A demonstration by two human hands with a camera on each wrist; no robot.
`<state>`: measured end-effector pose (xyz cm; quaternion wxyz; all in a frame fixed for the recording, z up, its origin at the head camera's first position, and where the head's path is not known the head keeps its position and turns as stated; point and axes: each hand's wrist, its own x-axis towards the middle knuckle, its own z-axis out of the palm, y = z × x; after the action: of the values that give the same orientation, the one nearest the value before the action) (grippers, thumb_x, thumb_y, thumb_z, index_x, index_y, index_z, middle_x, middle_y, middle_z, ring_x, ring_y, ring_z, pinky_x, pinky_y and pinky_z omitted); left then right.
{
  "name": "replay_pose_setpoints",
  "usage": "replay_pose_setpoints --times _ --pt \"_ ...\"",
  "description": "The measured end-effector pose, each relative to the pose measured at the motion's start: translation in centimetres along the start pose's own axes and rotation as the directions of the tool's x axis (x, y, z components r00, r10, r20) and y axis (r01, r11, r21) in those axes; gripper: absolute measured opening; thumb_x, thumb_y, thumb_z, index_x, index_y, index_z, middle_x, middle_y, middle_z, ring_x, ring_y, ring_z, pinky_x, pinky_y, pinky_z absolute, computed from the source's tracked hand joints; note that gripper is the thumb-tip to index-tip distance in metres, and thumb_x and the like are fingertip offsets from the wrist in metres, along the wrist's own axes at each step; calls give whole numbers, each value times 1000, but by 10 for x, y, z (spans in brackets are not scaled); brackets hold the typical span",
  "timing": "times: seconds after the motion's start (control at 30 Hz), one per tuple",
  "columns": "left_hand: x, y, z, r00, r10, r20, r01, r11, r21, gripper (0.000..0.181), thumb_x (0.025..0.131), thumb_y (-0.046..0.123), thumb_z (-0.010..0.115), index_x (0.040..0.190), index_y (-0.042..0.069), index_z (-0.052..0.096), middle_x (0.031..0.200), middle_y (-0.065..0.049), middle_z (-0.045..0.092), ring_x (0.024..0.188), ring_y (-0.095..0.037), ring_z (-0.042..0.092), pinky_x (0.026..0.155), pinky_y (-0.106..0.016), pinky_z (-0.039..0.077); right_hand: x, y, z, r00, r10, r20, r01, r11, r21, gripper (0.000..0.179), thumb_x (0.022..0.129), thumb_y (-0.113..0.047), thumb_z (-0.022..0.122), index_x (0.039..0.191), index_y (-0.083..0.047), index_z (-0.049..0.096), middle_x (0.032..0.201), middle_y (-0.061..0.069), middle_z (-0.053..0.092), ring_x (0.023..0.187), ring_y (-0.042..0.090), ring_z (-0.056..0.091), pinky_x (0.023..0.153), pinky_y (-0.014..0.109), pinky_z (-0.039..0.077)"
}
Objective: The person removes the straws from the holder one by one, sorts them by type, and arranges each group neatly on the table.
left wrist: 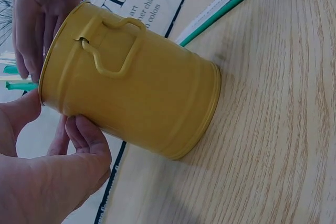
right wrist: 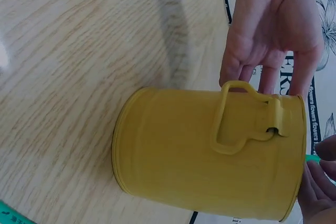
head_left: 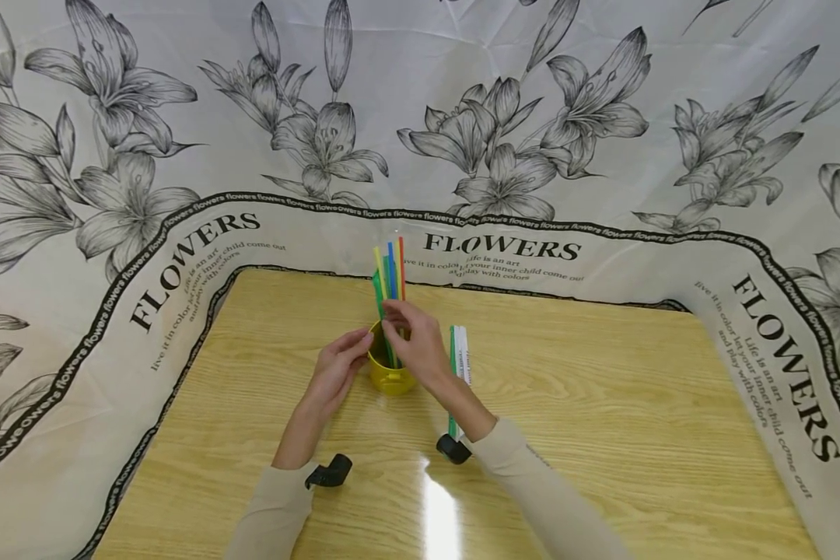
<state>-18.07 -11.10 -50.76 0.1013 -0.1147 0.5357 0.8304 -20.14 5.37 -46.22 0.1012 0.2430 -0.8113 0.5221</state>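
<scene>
Toward the surface's [head_left: 602, 389] far edge, tall strips [head_left: 391, 263] could topple the bucket [head_left: 392, 382] our left hand [head_left: 337, 367] pinches; our right hand's [head_left: 421, 342] hold is unclear.

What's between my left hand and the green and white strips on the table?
In the head view, the bucket stands between your left hand and the strips, with your right hand over it.

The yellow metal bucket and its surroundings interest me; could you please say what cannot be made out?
Lower ends of the thin multicoloured strips: wrist views; the wall of the yellow metal bucket hides them.
Contact between the right hand and the strips: head view; its fingers hide it.
Much of that hand: right wrist view; edge cuts it.
Print on the flat white strip: head view; too small.
</scene>
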Motion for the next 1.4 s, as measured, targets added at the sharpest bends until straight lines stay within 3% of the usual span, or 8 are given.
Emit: replay_pose_setpoints --times 0.4,0.6,0.93,1.13,1.4 --pt "0 -2 -1 999 28 18 -28 1000 13 37 105 9 59 138 -8 54 122 -4 59 101 -10 61 88 -23 52 -5 0 8 998 25 -57 -29 998 -64 32 97 6 65 129 9 64 117 22 68 101 32 71 89 37 59" --pt "0 -2 -1 999 24 36 -25 999 25 39 106 10 58 141 -7 53 127 -5 58 105 -11 61 92 -24 51 -4 -2 13 999 31 -43 -35 993 -113 34 95 6 67 129 9 63 117 22 70 101 32 70 88 37 59" --pt "-1 -1 -2 999 20 41 -21 999 28 36 107 11 58 139 -6 55 124 -2 60 106 -11 60 91 -24 50 4 -5 23 999 29 -27 -34 983 -179 21 95 3 70 116 5 68 102 15 74 87 25 72 75 31 60" --pt "-2 0 -1 999 22 38 -22 1000 16 36 106 9 58 138 -7 55 123 -1 61 106 -10 60 92 -24 50 5 -3 20 999 42 -10 -43 988 -149 21 96 1 70 117 4 69 103 15 72 91 25 71 78 31 60" --pt "-3 0 1 1000 14 10 -15 1000 19 37 105 10 60 137 -7 56 125 -5 60 106 -13 61 93 -25 51 3 -3 5 995 95 -31 -96 995 -24 22 99 -6 68 120 1 68 106 14 72 95 25 71 81 32 61"
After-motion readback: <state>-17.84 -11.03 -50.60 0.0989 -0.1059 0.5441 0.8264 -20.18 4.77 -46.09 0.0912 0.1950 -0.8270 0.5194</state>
